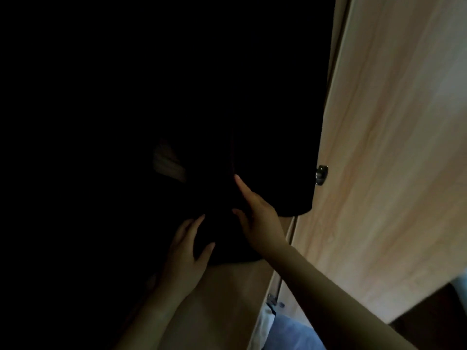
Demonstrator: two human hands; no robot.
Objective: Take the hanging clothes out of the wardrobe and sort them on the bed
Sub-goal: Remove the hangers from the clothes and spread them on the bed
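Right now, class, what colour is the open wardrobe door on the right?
Light, pale wood grain on the wardrobe door, seen best, and only, in the head view.

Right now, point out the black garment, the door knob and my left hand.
black garment (pixel 273 147), head view, dark hanging cloth
door knob (pixel 321 175), head view, metal face
left hand (pixel 185 253), head view, back of hand

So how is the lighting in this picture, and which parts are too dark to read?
Head view: strongly underexposed; the wardrobe interior on the left is almost pure black, and the dark garment shows only as an outline. The wooden door on the right is the brightest part, slightly soft. The left hand and right hand are dim but readable.
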